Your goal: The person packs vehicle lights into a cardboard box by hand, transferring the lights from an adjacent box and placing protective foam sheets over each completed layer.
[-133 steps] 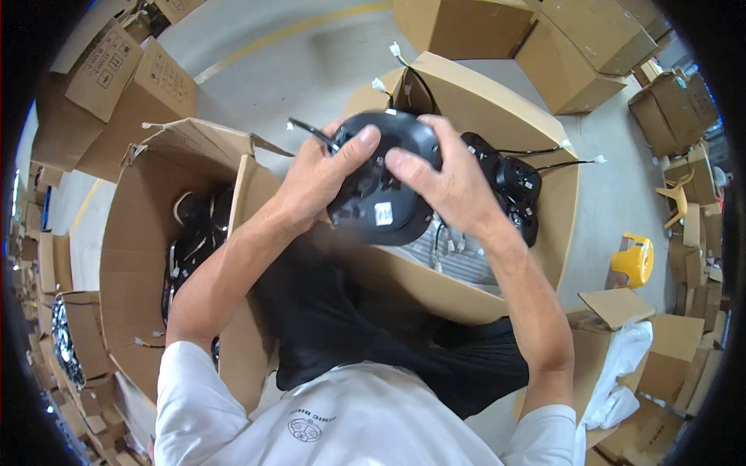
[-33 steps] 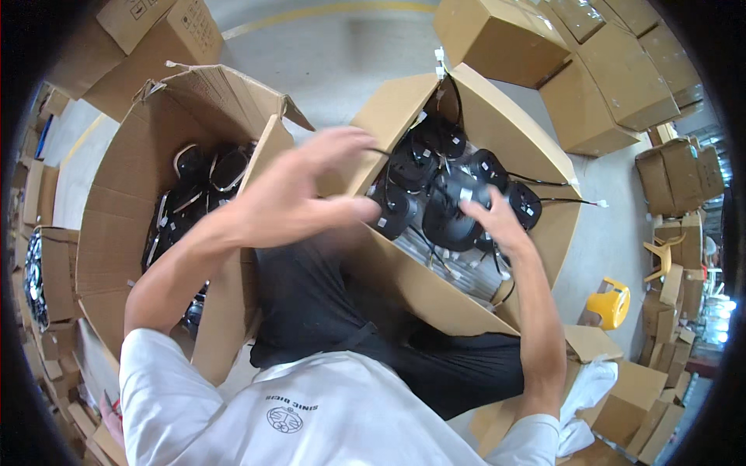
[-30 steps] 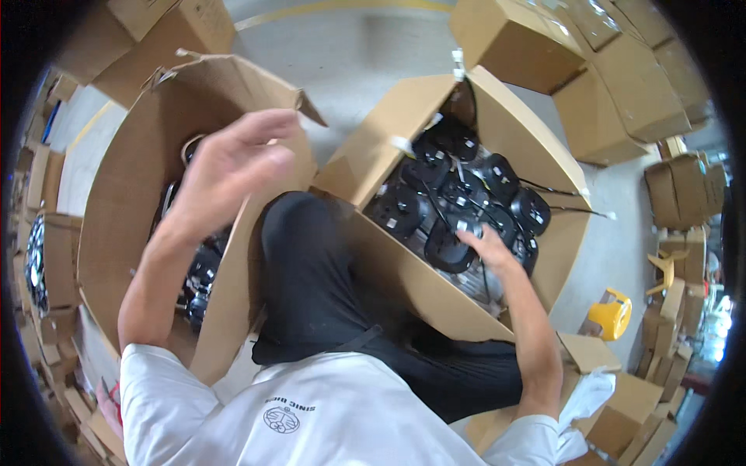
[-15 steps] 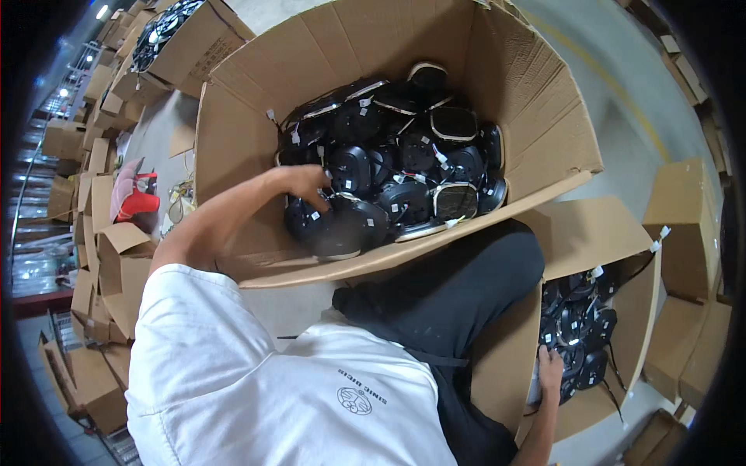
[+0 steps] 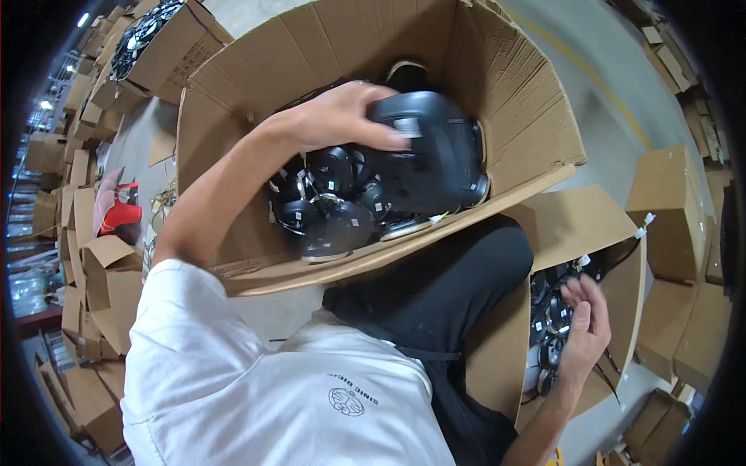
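My left hand [image 5: 339, 116] grips a black rounded-square plastic unit [image 5: 435, 159] with a white label, its thumb lying across the surface. It is held above the large open cardboard box [image 5: 528, 109], where several similar black units [image 5: 340, 230] with light rims and white cable plugs lie heaped. The held unit hides part of the heap. My right hand [image 5: 584, 330] hovers over a smaller open carton [image 5: 497, 349] at the right, fingers slightly apart and blurred, with nothing seen in them. Black units [image 5: 550, 311] with cables fill that carton.
My bent knee [image 5: 497, 256] lies between the two boxes. Stacked cartons [image 5: 672, 225] stand at the right, beyond the smaller one. At the far left are a red object [image 5: 120, 213], more cartons [image 5: 109, 287] and a box of black parts [image 5: 175, 58].
My left hand has moved right and up and now holds a black unit above the heap. My right hand has risen from the units in the smaller carton.
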`<state>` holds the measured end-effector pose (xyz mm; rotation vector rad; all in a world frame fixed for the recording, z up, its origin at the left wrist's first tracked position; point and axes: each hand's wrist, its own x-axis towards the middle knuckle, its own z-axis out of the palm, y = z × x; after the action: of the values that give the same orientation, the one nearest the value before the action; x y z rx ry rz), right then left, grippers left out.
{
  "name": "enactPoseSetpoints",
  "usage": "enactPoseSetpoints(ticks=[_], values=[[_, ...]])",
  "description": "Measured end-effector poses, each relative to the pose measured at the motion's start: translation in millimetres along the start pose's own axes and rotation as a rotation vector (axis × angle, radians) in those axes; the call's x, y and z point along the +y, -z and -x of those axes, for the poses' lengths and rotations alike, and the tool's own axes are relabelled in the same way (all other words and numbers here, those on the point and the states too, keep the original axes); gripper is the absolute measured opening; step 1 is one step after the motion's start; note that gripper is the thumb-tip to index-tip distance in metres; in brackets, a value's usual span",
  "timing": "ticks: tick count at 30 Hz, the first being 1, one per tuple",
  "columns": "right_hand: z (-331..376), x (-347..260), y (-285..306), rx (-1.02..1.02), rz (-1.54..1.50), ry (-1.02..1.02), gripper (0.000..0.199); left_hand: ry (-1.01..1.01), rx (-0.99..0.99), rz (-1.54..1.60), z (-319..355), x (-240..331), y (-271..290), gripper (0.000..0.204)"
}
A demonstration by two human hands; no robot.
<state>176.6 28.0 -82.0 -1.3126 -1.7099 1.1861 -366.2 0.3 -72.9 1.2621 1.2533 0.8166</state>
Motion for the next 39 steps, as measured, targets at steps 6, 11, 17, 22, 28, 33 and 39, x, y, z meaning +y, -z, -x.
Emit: enactPoseSetpoints(ticks=[6, 11, 17, 22, 28, 33, 39], values=[[-29.6, -114.2, -105.9, 0.019, -0.22, 0.123, 0.068, -0.43, 0.109, -0.131, -47.7, 81.1, -110.9, 0.063], [-12.0, -60.5, -18.4, 0.348, -0.513, 0.07, 0.06, -0.165, 0.592, -0.385, -48.0, -74.4, -77.5, 0.023], [16.5, -15.8, 65.3, 0.498, -0.877, 0.056, 0.054, 0.414, -0.241, -1.03, 28.1, -337.2, -89.9, 0.078], [31.9, -14.0, 81.9, 0.493, -0.941, 0.082, 0.047, 0.229, -0.274, -0.964, 10.2, -248.6, -44.3, 0.052], [24.3, -21.8, 78.4, 0.579, -1.237, 0.013, 0.048, -0.044, 0.03, -0.143, -26.8, 38.9, -31.1, 0.062], [23.7, -48.3, 87.8, -0.007, -1.819, 0.231, 0.048, -0.307, -0.29, 0.011, -36.9, 133.4, -112.6, 0.06], [47.0, -57.0, 41.7, -0.136, -1.5, -0.074, 0.059, -0.587, -0.662, 0.31, -93.9, 171.8, -233.2, 0.061]])
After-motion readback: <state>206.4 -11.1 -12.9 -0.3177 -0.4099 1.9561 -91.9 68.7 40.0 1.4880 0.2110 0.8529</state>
